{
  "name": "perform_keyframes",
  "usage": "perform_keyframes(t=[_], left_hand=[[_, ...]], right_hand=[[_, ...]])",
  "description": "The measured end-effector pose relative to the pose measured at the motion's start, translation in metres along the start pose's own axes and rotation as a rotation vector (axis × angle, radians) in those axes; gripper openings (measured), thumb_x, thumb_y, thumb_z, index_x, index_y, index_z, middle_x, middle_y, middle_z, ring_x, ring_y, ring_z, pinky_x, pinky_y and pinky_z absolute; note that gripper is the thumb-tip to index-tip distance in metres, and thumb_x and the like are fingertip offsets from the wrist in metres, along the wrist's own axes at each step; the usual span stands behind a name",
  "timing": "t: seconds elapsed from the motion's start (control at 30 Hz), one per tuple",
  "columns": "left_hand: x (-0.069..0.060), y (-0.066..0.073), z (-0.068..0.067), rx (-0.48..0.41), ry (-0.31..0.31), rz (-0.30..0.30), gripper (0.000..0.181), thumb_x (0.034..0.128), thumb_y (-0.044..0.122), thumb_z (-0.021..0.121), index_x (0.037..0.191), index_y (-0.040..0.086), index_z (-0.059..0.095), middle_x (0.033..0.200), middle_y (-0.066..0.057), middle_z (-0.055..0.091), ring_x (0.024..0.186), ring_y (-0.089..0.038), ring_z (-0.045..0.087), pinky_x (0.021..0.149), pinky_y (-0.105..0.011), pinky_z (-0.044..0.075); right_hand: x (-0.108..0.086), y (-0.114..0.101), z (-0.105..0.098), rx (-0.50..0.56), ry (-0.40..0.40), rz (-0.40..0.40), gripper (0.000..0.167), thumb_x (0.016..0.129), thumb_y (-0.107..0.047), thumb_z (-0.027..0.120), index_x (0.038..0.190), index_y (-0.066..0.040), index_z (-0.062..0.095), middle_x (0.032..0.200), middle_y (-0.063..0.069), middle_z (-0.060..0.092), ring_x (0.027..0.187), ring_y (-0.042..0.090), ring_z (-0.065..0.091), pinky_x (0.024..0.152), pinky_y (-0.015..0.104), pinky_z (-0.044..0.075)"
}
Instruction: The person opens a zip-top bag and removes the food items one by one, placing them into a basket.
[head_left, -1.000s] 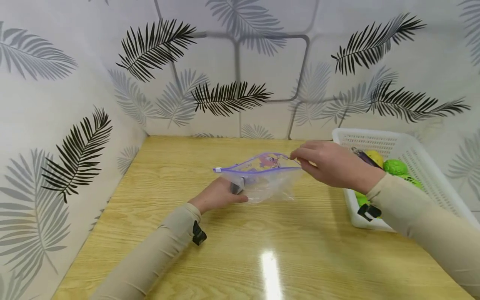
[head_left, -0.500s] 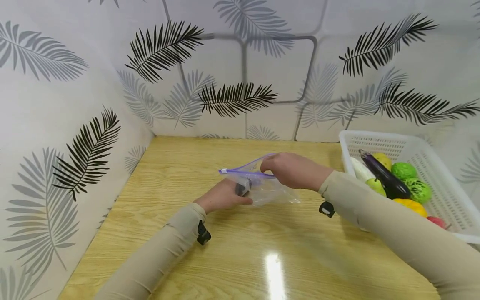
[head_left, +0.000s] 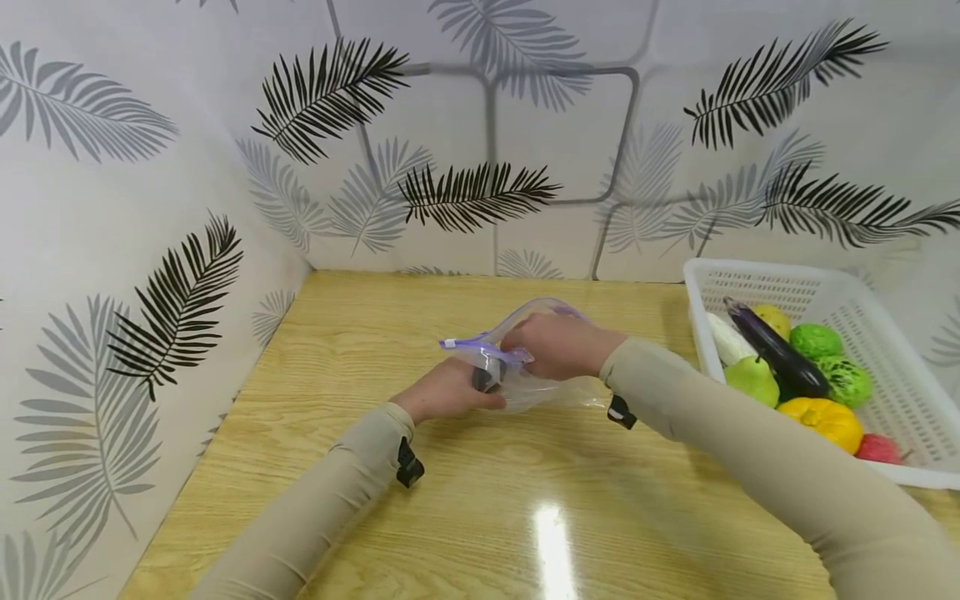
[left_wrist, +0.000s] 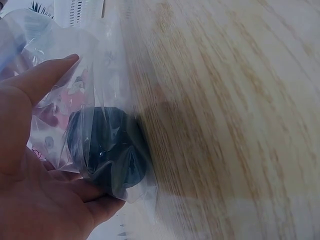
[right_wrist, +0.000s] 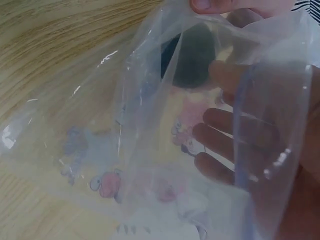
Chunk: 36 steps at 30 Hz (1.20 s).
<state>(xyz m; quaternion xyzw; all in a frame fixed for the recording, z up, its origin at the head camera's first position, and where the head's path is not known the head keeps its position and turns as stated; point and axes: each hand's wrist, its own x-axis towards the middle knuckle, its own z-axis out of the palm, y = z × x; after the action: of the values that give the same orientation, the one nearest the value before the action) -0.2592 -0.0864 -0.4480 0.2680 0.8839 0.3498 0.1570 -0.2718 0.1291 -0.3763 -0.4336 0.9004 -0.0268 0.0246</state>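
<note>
A clear slider zip bag (head_left: 543,396) with purple edging and cartoon prints lies on the table, its mouth apart. My left hand (head_left: 448,390) grips its left side, thumb on one face and fingers under the other. Within that corner is a dark, blocky object (left_wrist: 110,150) with rounded edges; the plastic blurs its kind. My right hand (head_left: 553,343) reaches in through the mouth. In the right wrist view its fingers (right_wrist: 220,120) show through the film, spread and loosely bent, close to the dark object (right_wrist: 192,57). Whether they touch it I cannot tell.
A white perforated basket (head_left: 892,350) stands at the right, holding an eggplant (head_left: 780,350), a green pear (head_left: 753,381), a yellow squash-like piece (head_left: 823,422) and several other fruits or vegetables. The wood-grain table (head_left: 360,317) meets leaf-patterned walls behind and at left.
My right hand has moved left from the bag's right rim and into its mouth. The left hand keeps its grip. The view has shifted a little, showing more of the basket.
</note>
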Motion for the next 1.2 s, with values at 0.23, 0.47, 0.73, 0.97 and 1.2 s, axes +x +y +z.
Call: perform_keyframes(t=[0.23, 0.47, 0.73, 0.97, 1.2], left_hand=[[0.003, -0.004, 0.000, 0.000, -0.015, 0.037, 0.091, 0.0853, 0.034, 0.082, 0.159, 0.018, 0.031, 0.161, 0.000, 0.037, 0.145, -0.017, 0.039, 0.120, -0.036, 0.032], [0.001, -0.005, -0.001, -0.013, -0.027, 0.029, 0.094, 0.0844, 0.034, 0.083, 0.159, 0.016, 0.029, 0.162, -0.001, 0.035, 0.143, -0.018, 0.041, 0.118, -0.038, 0.035], [0.001, -0.007, -0.001, -0.054, -0.038, 0.043, 0.097, 0.0829, 0.031, 0.084, 0.160, 0.018, 0.028, 0.163, 0.000, 0.033, 0.145, -0.018, 0.039, 0.118, -0.039, 0.034], [0.003, -0.006, -0.001, 0.000, -0.041, 0.065, 0.090, 0.0844, 0.032, 0.083, 0.158, 0.014, 0.034, 0.165, -0.003, 0.029, 0.150, -0.021, 0.030, 0.122, -0.039, 0.028], [0.007, -0.006, -0.001, 0.078, -0.045, 0.118, 0.093, 0.0862, 0.034, 0.081, 0.160, 0.017, 0.027, 0.167, -0.003, 0.024, 0.154, -0.024, 0.020, 0.125, -0.041, 0.021]], right_hand=[[0.012, 0.000, 0.012, 0.033, -0.124, 0.023, 0.046, 0.090, -0.008, 0.070, 0.135, -0.011, 0.063, 0.133, 0.004, 0.067, 0.119, 0.025, 0.064, 0.107, 0.048, 0.046], [0.024, -0.004, 0.026, -0.008, -0.180, 0.102, 0.036, 0.097, -0.014, 0.062, 0.132, -0.021, 0.061, 0.126, -0.001, 0.069, 0.110, 0.021, 0.065, 0.097, 0.053, 0.048], [0.029, -0.006, 0.040, -0.038, -0.135, 0.115, 0.036, 0.098, -0.024, 0.063, 0.133, -0.018, 0.058, 0.118, 0.000, 0.072, 0.104, 0.017, 0.069, 0.106, 0.058, 0.041], [0.025, -0.004, 0.039, -0.092, -0.109, 0.075, 0.031, 0.097, -0.028, 0.064, 0.125, -0.014, 0.063, 0.115, 0.004, 0.073, 0.103, 0.020, 0.069, 0.099, 0.054, 0.044], [0.013, -0.004, 0.027, -0.110, -0.083, 0.077, 0.025, 0.094, -0.030, 0.069, 0.109, -0.010, 0.070, 0.099, 0.005, 0.074, 0.092, 0.022, 0.067, 0.093, 0.045, 0.048]])
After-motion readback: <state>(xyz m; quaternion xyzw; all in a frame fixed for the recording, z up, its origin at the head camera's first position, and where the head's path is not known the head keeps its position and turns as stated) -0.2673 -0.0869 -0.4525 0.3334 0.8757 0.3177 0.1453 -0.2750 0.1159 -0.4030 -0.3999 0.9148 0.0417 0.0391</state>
